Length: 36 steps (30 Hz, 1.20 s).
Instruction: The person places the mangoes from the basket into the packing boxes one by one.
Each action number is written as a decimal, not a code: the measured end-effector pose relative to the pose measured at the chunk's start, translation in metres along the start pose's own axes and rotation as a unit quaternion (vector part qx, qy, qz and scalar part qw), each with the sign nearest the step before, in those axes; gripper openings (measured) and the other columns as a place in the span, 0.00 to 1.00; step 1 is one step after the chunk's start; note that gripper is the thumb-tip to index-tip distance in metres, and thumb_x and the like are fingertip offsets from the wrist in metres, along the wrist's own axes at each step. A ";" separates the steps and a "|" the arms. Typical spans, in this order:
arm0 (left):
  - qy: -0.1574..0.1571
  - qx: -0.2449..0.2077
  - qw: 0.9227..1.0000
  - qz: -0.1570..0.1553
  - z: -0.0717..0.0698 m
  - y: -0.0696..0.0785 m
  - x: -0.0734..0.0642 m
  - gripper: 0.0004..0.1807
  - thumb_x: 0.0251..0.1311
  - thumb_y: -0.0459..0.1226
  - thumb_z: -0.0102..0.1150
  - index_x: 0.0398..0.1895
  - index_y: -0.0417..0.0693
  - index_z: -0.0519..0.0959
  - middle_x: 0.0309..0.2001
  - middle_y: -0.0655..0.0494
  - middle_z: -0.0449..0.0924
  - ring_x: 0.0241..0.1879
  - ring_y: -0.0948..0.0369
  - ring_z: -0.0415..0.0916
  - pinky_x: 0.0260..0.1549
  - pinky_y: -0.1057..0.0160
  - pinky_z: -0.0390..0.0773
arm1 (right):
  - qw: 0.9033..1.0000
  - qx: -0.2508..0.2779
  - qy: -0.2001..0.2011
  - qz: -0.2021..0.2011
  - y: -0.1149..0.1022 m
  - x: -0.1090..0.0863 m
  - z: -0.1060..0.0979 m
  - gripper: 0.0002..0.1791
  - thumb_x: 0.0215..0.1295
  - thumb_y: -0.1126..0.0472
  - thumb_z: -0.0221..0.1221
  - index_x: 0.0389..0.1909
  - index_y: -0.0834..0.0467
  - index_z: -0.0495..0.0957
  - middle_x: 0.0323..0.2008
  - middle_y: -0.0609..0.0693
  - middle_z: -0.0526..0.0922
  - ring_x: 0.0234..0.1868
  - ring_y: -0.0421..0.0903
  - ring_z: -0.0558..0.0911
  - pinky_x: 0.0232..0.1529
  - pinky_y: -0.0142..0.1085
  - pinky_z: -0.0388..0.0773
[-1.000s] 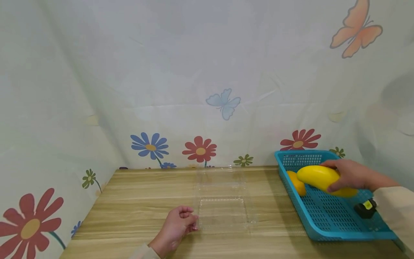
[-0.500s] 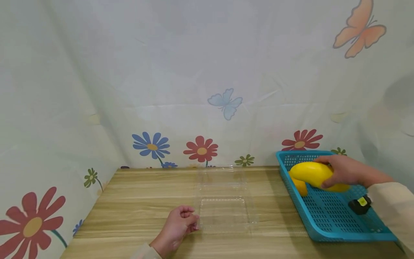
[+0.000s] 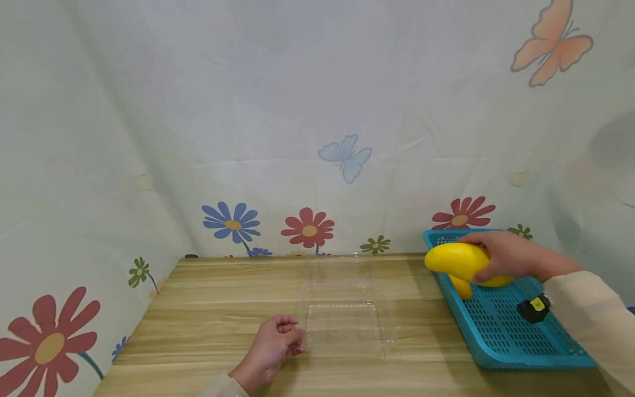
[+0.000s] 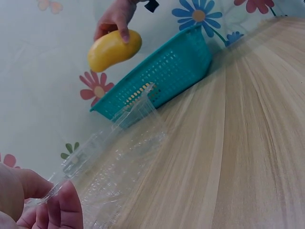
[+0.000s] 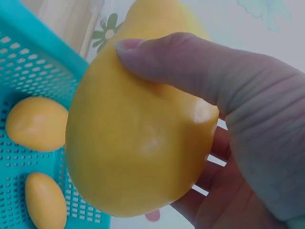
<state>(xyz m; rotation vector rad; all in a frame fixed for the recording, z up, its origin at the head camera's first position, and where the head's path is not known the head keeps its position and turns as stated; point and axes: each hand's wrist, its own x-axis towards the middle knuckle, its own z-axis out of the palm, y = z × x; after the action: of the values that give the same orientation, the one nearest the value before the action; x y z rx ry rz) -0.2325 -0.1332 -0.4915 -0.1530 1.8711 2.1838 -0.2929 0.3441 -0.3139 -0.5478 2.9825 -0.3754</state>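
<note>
Fruit up in the right hand, over the basket's left side!

Here we are at a pale wood-grain worktop (image 3: 223,286), with a light cloth (image 3: 248,110) hanging behind and down the left, printed with flowers and butterflies. A clear box (image 3: 342,303) lies unfolded mid-worktop, and the blue basket (image 3: 536,361) sits on the right.

To the grip, then! The right hand (image 3: 511,253) has its thumb across the yellow fruit (image 3: 453,259) and its fingers curled round the far side: firmly held, lifted above the basket, tip reaching out past the left rim. Over to the left hand (image 3: 273,347), and it's a pinch, thumb and fingers closed on the box's left edge near the front.

Down in the basket, the right wrist view picks out two more yellow pieces, a rounder one (image 5: 38,124) and a longer one (image 5: 46,200).

Look at the edges: the box's far end comes up close to the cloth, where the worktop stops. Plain wood runs between box and basket, and a wider stretch spreads left of the box. The left wrist view shows air between fruit and rim!
</note>
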 end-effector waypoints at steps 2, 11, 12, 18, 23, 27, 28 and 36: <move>0.001 0.001 1.000 0.002 0.000 0.000 0.000 0.19 0.64 0.23 0.60 0.55 0.29 0.66 0.30 0.57 0.74 0.29 0.63 0.75 0.33 0.64 0.86 | 1.000 -0.001 0.003 -0.006 -0.005 0.002 0.001 0.45 0.45 0.46 0.79 0.64 0.59 0.75 0.47 0.49 0.84 0.39 0.42 0.77 0.37 0.36 0.77; -0.005 0.004 1.000 -0.003 0.001 0.002 -0.001 0.19 0.64 0.24 0.59 0.55 0.28 0.65 0.31 0.56 0.75 0.30 0.63 0.75 0.33 0.65 0.85 | 1.000 0.013 0.005 -0.026 -0.030 0.009 0.002 0.43 0.46 0.48 0.79 0.64 0.57 0.75 0.47 0.48 0.84 0.40 0.42 0.78 0.41 0.36 0.79; -0.007 0.005 1.000 -0.005 0.000 0.003 -0.001 0.19 0.64 0.25 0.59 0.55 0.28 0.65 0.32 0.56 0.75 0.30 0.63 0.75 0.34 0.65 0.85 | 1.000 0.014 0.003 -0.028 -0.032 0.009 0.003 0.43 0.46 0.48 0.79 0.64 0.57 0.75 0.47 0.47 0.84 0.40 0.42 0.78 0.41 0.36 0.79; -0.017 0.012 1.000 -0.012 -0.001 0.004 -0.002 0.17 0.65 0.26 0.60 0.53 0.29 0.66 0.31 0.56 0.76 0.30 0.62 0.76 0.35 0.65 0.85 | 0.999 0.022 -0.003 -0.033 -0.045 0.015 0.005 0.43 0.46 0.50 0.79 0.65 0.56 0.75 0.50 0.48 0.85 0.41 0.42 0.78 0.43 0.39 0.81; -0.020 0.013 1.000 -0.014 0.000 0.004 -0.002 0.16 0.66 0.27 0.59 0.52 0.30 0.66 0.30 0.56 0.76 0.30 0.63 0.76 0.35 0.65 0.85 | 0.999 0.020 0.001 -0.047 -0.053 0.018 0.008 0.42 0.47 0.51 0.80 0.64 0.57 0.76 0.51 0.49 0.85 0.42 0.43 0.79 0.46 0.42 0.84; -0.018 0.013 1.000 -0.014 0.001 0.004 -0.002 0.16 0.66 0.27 0.59 0.52 0.30 0.66 0.30 0.56 0.76 0.29 0.63 0.76 0.34 0.66 0.85 | 0.998 0.021 0.006 -0.060 -0.058 0.020 0.011 0.41 0.47 0.51 0.80 0.63 0.55 0.76 0.50 0.47 0.84 0.42 0.43 0.79 0.45 0.39 0.83; -0.017 0.013 1.000 -0.015 0.001 0.004 -0.002 0.16 0.66 0.27 0.58 0.52 0.30 0.66 0.30 0.57 0.76 0.29 0.63 0.76 0.34 0.66 0.85 | 0.998 0.022 0.005 -0.062 -0.060 0.021 0.012 0.40 0.47 0.51 0.80 0.63 0.55 0.76 0.50 0.47 0.84 0.43 0.42 0.79 0.45 0.39 0.82; -0.009 0.012 1.000 -0.016 0.000 0.003 -0.001 0.17 0.66 0.27 0.59 0.53 0.29 0.66 0.31 0.56 0.76 0.29 0.63 0.76 0.33 0.66 0.85 | 0.996 0.034 0.005 -0.077 -0.070 0.030 0.021 0.41 0.48 0.50 0.79 0.64 0.53 0.76 0.52 0.48 0.84 0.44 0.43 0.79 0.47 0.42 0.83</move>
<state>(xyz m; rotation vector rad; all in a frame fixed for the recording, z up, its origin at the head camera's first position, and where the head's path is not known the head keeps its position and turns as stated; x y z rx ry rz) -0.2320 -0.1340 -0.4886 -0.1577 1.8706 2.1339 -0.2944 0.2654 -0.3181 -0.7732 2.9319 -0.4904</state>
